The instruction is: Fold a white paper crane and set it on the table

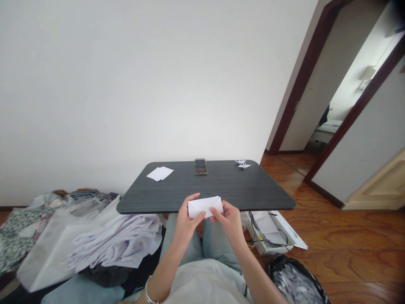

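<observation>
A folded white sheet of paper (202,206) is held up between both hands, just over the near edge of the dark table (177,192). My left hand (186,215) grips its left end, thumb on the front face and fingers behind. At the other end, my right hand (228,217) pinches the paper with the thumb pressed near its lower right. The paper forms a wide, low rectangle with a second layer showing along the top right edge. Most fingertips are hidden behind it.
Loose white paper sheets (160,173) lie at the table's back left, a phone (201,166) at the back middle, folded paper cranes (243,165) at the back right. Clothes (120,240) are heaped left. An open box (268,232) and a black bag of paper scraps (295,283) stand right.
</observation>
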`<state>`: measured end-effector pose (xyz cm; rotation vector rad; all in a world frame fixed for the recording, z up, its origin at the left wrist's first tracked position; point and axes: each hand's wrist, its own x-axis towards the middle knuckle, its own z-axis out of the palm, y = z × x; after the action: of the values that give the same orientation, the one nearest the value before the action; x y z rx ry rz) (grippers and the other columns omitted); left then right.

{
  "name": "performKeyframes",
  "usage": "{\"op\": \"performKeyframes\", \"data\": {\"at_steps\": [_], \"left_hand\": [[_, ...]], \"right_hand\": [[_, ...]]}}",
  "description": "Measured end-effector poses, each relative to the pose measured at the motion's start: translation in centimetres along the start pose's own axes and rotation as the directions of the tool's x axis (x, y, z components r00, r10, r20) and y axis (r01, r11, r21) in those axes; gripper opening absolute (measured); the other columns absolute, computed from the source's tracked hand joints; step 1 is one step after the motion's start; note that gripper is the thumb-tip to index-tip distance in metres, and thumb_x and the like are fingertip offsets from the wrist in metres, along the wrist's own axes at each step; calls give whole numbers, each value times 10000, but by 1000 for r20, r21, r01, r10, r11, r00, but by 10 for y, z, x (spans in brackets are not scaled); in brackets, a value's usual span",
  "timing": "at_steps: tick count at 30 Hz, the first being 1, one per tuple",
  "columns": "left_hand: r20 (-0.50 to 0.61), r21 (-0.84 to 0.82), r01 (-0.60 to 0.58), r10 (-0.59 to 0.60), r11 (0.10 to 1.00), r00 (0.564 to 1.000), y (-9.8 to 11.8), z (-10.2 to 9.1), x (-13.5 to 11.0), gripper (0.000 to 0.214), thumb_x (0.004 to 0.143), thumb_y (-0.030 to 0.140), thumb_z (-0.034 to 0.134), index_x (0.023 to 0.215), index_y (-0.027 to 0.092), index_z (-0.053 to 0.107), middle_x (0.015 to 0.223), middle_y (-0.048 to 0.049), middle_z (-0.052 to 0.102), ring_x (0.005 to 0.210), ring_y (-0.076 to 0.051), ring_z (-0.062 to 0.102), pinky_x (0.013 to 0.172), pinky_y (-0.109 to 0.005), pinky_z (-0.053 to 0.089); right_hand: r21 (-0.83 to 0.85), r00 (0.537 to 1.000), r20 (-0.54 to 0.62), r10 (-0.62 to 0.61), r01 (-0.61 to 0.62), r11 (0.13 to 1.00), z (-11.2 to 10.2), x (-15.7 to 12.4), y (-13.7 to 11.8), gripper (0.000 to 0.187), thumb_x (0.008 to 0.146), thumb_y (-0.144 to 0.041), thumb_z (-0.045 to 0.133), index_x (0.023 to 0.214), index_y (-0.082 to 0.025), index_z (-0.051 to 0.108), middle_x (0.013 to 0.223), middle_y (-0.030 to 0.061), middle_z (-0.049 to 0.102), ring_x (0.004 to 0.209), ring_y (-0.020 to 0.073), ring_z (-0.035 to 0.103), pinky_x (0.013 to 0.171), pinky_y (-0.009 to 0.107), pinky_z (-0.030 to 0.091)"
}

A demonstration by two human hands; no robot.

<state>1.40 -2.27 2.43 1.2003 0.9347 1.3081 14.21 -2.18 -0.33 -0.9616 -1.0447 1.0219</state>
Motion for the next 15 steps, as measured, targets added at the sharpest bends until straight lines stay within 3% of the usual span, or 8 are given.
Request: {"op": "performKeyframes", "data": {"at_steps": [15], "left_hand": [[15, -4, 15, -14, 1000, 1000, 2, 0, -2, 585, 579, 131, 703, 1128, 169, 503, 815, -14, 621, 665, -124, 571, 608, -205, 458]], "right_hand": [[-8, 1000, -5, -1, 1, 1000, -1, -2, -5, 235, 649, -342, 708, 623, -155, 567, 510, -15, 587, 436, 115, 528, 431, 218, 429]]}}
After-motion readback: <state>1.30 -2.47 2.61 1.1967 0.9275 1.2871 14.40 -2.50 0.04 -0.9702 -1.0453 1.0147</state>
